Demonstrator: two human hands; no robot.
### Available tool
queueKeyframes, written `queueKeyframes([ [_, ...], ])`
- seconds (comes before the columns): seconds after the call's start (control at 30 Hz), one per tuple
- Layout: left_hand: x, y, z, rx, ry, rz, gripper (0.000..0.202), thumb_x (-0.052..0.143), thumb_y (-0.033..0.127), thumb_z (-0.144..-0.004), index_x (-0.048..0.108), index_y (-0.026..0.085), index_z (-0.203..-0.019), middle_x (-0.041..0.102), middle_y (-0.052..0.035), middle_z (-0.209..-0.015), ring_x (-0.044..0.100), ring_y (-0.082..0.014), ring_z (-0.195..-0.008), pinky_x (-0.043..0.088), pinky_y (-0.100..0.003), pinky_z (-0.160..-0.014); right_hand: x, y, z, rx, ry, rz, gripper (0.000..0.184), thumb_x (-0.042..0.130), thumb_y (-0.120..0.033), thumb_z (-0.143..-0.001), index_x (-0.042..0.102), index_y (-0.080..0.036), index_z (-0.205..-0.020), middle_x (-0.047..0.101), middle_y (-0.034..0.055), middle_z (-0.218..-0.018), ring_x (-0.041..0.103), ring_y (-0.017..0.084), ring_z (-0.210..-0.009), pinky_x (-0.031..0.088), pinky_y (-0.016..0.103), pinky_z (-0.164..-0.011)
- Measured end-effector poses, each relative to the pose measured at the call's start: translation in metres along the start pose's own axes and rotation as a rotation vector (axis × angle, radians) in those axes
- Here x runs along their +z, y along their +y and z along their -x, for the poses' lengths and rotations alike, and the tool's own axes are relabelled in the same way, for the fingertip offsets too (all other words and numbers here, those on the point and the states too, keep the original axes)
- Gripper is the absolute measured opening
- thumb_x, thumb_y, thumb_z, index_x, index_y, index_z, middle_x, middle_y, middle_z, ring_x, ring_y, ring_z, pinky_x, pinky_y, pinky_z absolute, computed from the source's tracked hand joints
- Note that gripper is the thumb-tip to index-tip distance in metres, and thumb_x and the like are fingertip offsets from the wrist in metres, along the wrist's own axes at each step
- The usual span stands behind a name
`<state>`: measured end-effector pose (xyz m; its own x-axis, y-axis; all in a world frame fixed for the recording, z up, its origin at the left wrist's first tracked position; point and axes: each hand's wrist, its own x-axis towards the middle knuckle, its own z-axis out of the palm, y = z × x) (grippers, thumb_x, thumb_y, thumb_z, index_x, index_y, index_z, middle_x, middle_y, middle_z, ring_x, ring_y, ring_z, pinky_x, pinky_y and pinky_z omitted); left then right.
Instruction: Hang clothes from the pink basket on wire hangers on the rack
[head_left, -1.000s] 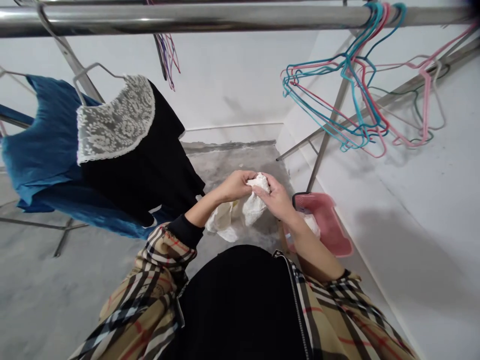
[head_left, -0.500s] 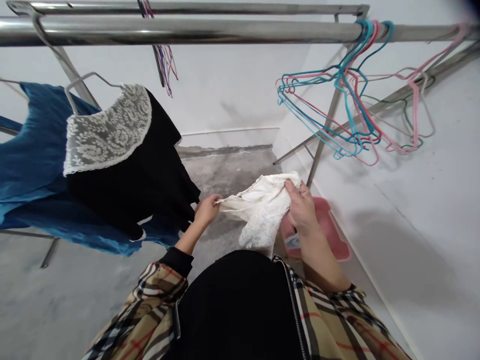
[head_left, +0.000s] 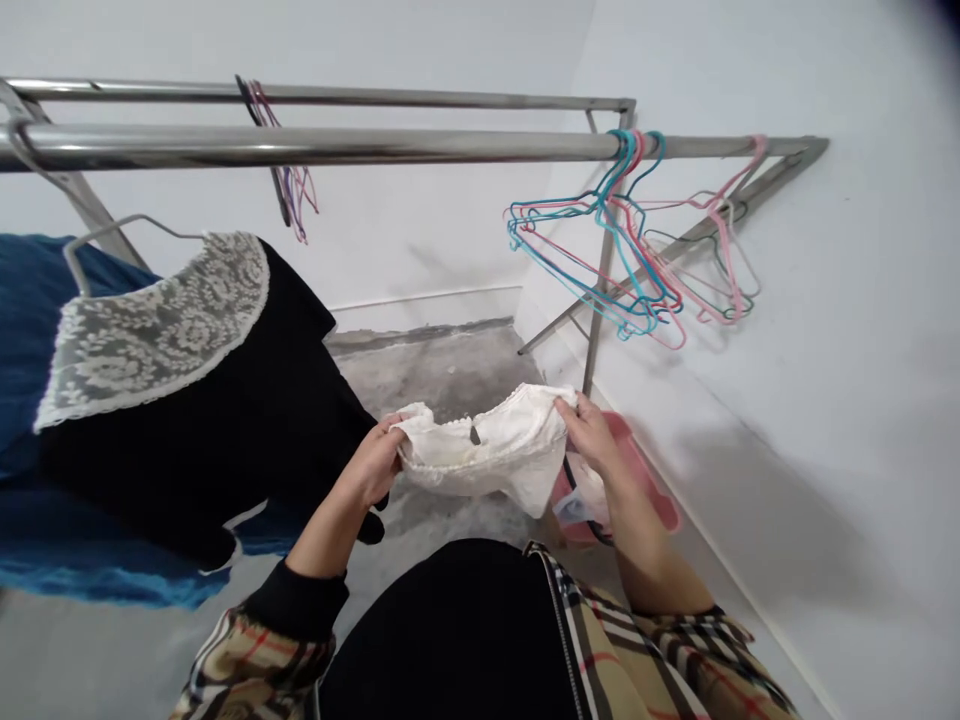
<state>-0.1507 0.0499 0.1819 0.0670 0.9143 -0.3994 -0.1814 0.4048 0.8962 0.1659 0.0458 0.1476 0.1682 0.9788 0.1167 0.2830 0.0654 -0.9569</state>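
LAUNDRY CORNER: You hold a white lace garment (head_left: 487, 455) stretched between both hands at about waist height, in front of your body & above the concrete floor (head_left: 450, 365). Your left hand (head_left: 373, 465) is clamped on the garment's left end, fingers curled round the bunched cloth. Your right hand (head_left: 592, 435) pinches the top right edge, thumb & fingers closed on the trim. The cloth sags in a shallow curve btw. the two grips, w/ a flap hanging lower toward the right.

Just below & beyond your right hand, a pink basket (head_left: 656, 490) sits on the floor near the white wall (head_left: 825, 380). Some pale cloth shows inside it, partly hidden by your wrist.

Overhead runs a steel rail (head_left: 337, 145), w/ a second rail (head_left: 375, 97) behind it. A bunch of empty wire hangers (head_left: 622, 280), blue, pink & a few darker ones, hangs near the front rail's right end. A smaller bunch (head_left: 289, 190) hangs further left.

At left, a black dress (head_left: 225, 420) w/ a white lace collar (head_left: 150, 330) hangs on a grey hanger, close beside your left forearm. A blue garment (head_left: 30, 300) hangs behind it.
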Motion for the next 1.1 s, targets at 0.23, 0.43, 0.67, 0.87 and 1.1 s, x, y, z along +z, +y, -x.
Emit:
queueKeyframes([
  [0.23,0.013,0.002,0.014,0.026,0.006,-0.117,0.018,0.058,0.029,-0.058,0.052,0.019,-0.072,0.049,0.0078,-0.051,0.043,-0.0079,-0.041,0.032,-0.018,-0.041,-0.035,-0.038,-0.026,-0.307,0.422,0.255,0.036,0.055,-0.042,-0.083,0.063,-0.018,-0.110,0.062,0.0099,-0.105,0.060,0.020,-0.091,0.051,0.035,-0.077],
  [0.43,0.013,-0.009,0.016,0.039,-0.018,-0.164,0.019,0.059,0.029,-0.058,0.053,0.019,-0.072,0.051,0.0074,-0.051,0.045,-0.0087,-0.042,0.034,-0.019,-0.044,-0.080,-0.083,-0.067,-0.481,0.689,0.622,0.036,0.051,-0.033,-0.087,0.058,-0.020,-0.120,0.057,0.0137,-0.118,0.052,0.027,-0.110,0.046,0.045,-0.093],
  [0.67,0.003,-0.014,0.019,0.092,-0.012,-0.244,0.020,0.060,0.033,-0.060,0.054,0.018,-0.071,0.053,0.0065,-0.054,0.045,-0.0084,-0.046,0.033,-0.019,-0.047,-0.098,-0.094,-0.119,-0.386,0.657,0.827,0.028,0.052,-0.029,-0.084,0.065,-0.014,-0.103,0.066,0.0136,-0.094,0.057,0.028,-0.095,0.043,0.045,-0.091],
  [0.87,-0.005,-0.020,0.015,0.178,-0.050,-0.427,0.017,0.059,0.031,-0.059,0.054,0.017,-0.067,0.050,0.0062,-0.055,0.042,-0.0083,-0.050,0.031,-0.019,-0.052,-0.087,-0.114,-0.130,-0.479,0.505,0.698,0.029,0.043,-0.037,-0.089,0.065,-0.018,-0.084,0.067,0.0090,-0.080,0.059,0.023,-0.079,0.045,0.035,-0.076],
  [1.1,-0.010,-0.024,0.002,0.200,0.020,-0.419,0.018,0.059,0.032,-0.058,0.056,0.018,-0.067,0.051,0.0048,-0.055,0.043,-0.0097,-0.050,0.033,-0.020,-0.051,-0.063,-0.127,-0.086,-0.598,0.406,0.415,0.033,0.043,-0.045,-0.093,0.064,-0.019,-0.090,0.057,0.0017,-0.070,0.052,0.015,-0.063,0.044,0.030,-0.065],
])
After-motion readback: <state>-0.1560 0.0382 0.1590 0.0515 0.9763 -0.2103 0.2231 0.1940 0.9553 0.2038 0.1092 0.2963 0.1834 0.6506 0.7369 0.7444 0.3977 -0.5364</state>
